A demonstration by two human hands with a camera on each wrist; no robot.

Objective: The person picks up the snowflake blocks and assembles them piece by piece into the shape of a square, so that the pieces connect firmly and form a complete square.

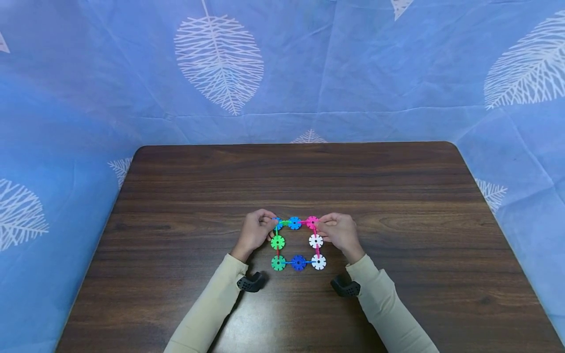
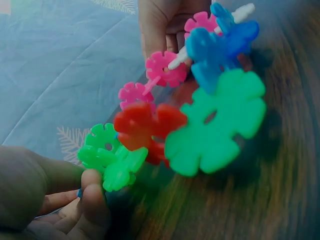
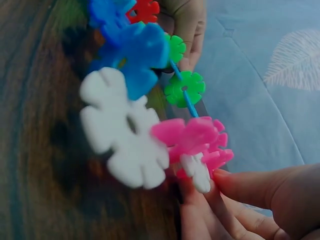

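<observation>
A square ring of plastic snowflake discs, linked by more discs seen edge-on, lies between the hands in the head view. My left hand pinches the far left corner at a blue disc. With thumb and fingers, my right hand grips the far right corner at a pink disc. Green discs form the left side and white discs the right. A dark blue disc sits mid-way along the near side, a lighter blue disc along the far side. The fingers partly hide both far corners.
The ring is over a dark wood-grain table. Behind and beside it hangs a blue cloth with white leaf prints. Black wrist devices sit by the cuffs of the pale sleeves.
</observation>
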